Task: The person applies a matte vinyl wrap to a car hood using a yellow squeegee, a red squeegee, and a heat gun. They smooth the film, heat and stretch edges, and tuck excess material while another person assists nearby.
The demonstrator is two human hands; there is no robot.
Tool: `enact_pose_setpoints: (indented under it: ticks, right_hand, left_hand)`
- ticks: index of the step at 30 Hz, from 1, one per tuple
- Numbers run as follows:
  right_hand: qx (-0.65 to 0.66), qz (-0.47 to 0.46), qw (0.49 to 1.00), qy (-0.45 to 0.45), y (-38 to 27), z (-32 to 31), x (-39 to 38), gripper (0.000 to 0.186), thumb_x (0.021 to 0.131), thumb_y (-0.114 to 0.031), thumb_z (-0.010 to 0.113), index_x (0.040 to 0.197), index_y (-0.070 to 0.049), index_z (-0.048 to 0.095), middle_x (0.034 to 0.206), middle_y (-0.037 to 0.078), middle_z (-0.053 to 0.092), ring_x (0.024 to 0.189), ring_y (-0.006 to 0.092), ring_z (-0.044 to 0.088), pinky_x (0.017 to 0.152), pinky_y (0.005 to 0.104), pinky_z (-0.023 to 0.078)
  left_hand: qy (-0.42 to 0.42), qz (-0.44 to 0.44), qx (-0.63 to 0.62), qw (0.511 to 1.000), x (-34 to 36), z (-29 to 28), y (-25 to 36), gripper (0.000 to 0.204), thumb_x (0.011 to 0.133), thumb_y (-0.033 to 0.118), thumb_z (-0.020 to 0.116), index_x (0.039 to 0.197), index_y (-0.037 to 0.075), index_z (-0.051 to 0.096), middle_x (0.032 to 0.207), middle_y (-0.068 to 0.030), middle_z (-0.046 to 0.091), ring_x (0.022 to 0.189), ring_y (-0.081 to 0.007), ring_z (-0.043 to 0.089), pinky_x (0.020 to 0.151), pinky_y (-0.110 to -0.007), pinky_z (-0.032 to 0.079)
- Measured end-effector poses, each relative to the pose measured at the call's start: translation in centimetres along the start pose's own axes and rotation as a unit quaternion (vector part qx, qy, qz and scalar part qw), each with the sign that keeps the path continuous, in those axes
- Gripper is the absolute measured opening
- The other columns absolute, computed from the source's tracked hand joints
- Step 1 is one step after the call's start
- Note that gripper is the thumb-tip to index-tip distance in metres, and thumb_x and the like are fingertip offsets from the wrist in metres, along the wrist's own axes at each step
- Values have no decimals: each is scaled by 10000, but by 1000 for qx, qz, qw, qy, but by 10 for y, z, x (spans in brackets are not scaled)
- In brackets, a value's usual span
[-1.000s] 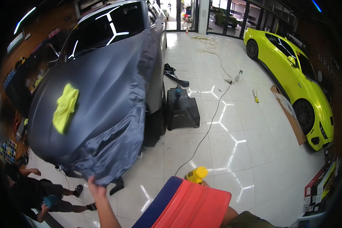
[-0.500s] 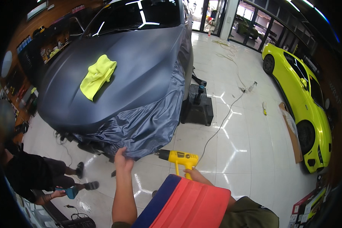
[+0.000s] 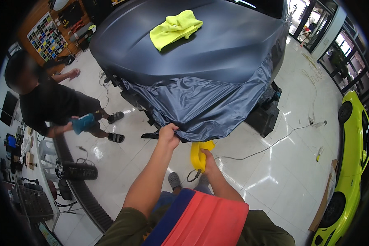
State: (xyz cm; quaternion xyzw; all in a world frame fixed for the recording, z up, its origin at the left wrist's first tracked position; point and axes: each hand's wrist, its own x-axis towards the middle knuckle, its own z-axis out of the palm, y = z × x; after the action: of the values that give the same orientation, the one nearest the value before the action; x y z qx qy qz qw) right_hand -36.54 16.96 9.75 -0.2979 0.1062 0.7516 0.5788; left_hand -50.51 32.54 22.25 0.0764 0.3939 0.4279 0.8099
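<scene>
Dark grey-blue wrap film (image 3: 217,98) drapes in loose folds from the front of the car hood (image 3: 143,53). My left hand (image 3: 168,136) is closed on the film's lower edge. Just to its right, my right hand (image 3: 209,160) grips the handle of a yellow heat gun (image 3: 198,157). The gun sits at the film's bottom edge, its nozzle end hidden from view. A bright yellow-green cloth (image 3: 176,29) lies crumpled on the hood.
On the left stands a co-worker (image 3: 57,98) holding a teal cordless tool (image 3: 83,123). A black stand (image 3: 263,119) is beside the car's front corner. A power cord (image 3: 258,153) trails over the tiled floor. A lime-green car (image 3: 352,164) is parked at the right.
My view has swung left and down. The heat gun has moved left, close to my left hand, and turned away from its sideways pose. The co-worker is now more upright in view.
</scene>
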Motion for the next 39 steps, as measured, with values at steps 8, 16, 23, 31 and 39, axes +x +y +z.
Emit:
enact_pose_setpoints:
  ticks: [8,16,23,31,39]
  right_hand:
    - [5,1,1000,10,-5,22,10,295,905,-280,552,1098,-56,554,855,90,627,701,222,637,644,351,559]
    - [-15,-14,999,35,-5,10,35,294,932,-301,514,1068,-44,560,846,88,624,694,207,634,640,347,558]
    - [-19,9,1000,13,-9,33,32,337,961,-307,462,1081,-16,581,894,100,650,747,219,653,688,349,566]
    - [-87,39,994,-62,-10,-13,59,319,943,-307,496,1049,-24,600,872,88,656,730,197,656,666,318,563]
    - [-62,-23,998,21,-13,47,29,291,918,-349,546,1016,-80,600,766,54,620,624,165,621,606,290,550]
  left_hand:
    - [3,-4,-1,1000,7,-8,-9,470,682,-57,438,1148,-98,479,1184,-177,531,1092,-353,509,1047,-450,391]
    - [-40,-17,-12,999,11,-21,-11,514,693,-77,436,1206,-105,451,1228,-180,519,1117,-352,507,1048,-449,391]
    - [-41,-6,1,999,8,-25,-9,498,708,-89,429,1205,-103,454,1218,-182,526,1088,-345,532,1021,-447,418]
    - [-62,-5,0,998,9,-24,-10,469,715,-90,445,1182,-106,470,1188,-176,545,1056,-334,555,961,-443,460]
    - [-60,8,-16,998,4,-25,-10,355,708,-114,483,1057,-116,546,1072,-191,595,947,-324,591,868,-423,496]
